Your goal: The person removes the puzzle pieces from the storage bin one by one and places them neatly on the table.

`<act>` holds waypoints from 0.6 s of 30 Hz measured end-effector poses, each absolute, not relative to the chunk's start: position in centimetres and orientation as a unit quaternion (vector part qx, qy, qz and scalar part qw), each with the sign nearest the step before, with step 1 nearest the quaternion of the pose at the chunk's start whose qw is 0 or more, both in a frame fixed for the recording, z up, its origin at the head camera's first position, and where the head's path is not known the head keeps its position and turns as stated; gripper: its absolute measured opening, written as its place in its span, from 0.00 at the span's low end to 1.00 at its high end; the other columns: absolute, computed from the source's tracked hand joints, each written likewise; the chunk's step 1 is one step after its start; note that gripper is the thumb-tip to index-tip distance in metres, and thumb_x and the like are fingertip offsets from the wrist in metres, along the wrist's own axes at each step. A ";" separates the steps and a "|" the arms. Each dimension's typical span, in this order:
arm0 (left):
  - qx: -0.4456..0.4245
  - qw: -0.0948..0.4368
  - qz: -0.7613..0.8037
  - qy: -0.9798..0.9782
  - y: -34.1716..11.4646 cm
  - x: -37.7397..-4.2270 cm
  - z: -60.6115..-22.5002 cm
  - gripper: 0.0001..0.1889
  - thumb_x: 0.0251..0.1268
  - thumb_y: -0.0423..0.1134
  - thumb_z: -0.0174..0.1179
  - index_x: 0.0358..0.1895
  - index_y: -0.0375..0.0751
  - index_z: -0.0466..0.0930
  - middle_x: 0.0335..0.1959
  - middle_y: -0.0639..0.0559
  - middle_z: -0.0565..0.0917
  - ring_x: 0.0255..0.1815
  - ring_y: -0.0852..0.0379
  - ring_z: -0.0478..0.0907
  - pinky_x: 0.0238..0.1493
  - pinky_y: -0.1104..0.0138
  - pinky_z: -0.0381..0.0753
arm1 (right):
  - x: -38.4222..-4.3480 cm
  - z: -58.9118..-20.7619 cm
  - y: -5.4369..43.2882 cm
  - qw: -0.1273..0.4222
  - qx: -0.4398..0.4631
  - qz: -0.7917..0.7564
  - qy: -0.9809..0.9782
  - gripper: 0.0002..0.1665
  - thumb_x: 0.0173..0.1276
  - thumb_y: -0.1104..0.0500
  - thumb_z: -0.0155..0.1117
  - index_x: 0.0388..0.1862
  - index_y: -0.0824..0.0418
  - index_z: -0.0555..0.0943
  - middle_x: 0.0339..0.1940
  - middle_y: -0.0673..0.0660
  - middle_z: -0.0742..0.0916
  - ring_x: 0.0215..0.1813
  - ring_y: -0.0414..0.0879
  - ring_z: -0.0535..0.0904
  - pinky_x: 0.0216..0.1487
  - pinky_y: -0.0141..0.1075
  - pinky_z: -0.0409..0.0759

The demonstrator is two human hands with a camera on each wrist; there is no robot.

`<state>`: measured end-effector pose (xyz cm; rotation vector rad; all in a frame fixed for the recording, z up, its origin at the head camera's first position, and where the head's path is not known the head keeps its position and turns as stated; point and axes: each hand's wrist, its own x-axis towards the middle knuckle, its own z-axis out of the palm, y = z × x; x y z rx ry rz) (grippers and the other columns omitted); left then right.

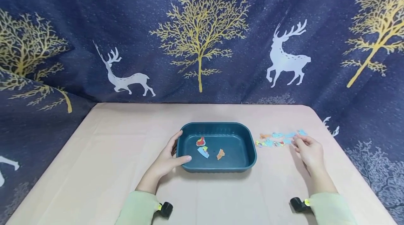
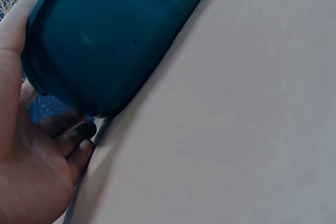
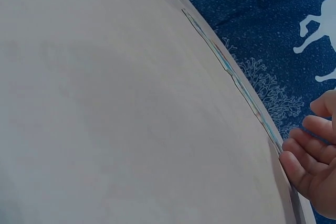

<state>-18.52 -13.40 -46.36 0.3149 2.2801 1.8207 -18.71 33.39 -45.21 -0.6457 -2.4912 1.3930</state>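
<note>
A dark teal plastic basin (image 1: 217, 167) stands on the table, with several flat, irregular jigsaw-like pieces inside: a red one (image 1: 200, 142), a light blue one (image 1: 203, 152) and an orange one (image 1: 220, 154). My left hand (image 1: 167, 158) grips the basin's left end, thumb over the rim and fingers along the outer wall. To the basin's right, similar pieces (image 1: 268, 143) lie in two rows. At their right end my right hand (image 1: 310, 151) touches or hovers by a light blue piece (image 1: 288, 141). Its fingers (image 3: 302, 153) are loosely bent, and no held piece shows.
A pale pink cloth covers the table (image 1: 94, 169). Behind it hangs a dark blue curtain (image 1: 132, 25) printed with deer and trees. Small black devices (image 1: 298, 204) sit at both wrists over light green sleeves (image 1: 331, 209).
</note>
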 end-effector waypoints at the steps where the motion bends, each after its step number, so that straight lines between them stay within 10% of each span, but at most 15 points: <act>1: 0.108 0.103 0.618 0.772 -13.4 -18.6 -46.4 0.46 0.55 0.40 0.67 0.74 0.60 0.48 0.76 0.46 0.53 0.76 0.43 0.50 0.73 0.46 0.50 | -18.8 -45.1 33.4 0.108 -0.220 0.473 -0.846 0.27 0.73 0.51 0.49 0.60 0.71 0.73 0.53 0.69 0.82 0.30 0.20 0.75 0.36 0.21 0.81; 18: 0.093 0.105 0.620 0.772 -13.2 -18.2 -46.2 0.47 0.52 0.41 0.70 0.73 0.62 0.49 0.75 0.46 0.55 0.76 0.43 0.51 0.73 0.45 0.52 | -18.7 -44.0 31.6 0.128 -0.178 0.441 -0.870 0.28 0.72 0.45 0.50 0.56 0.66 0.77 0.50 0.64 0.83 0.33 0.26 0.76 0.34 0.21 0.79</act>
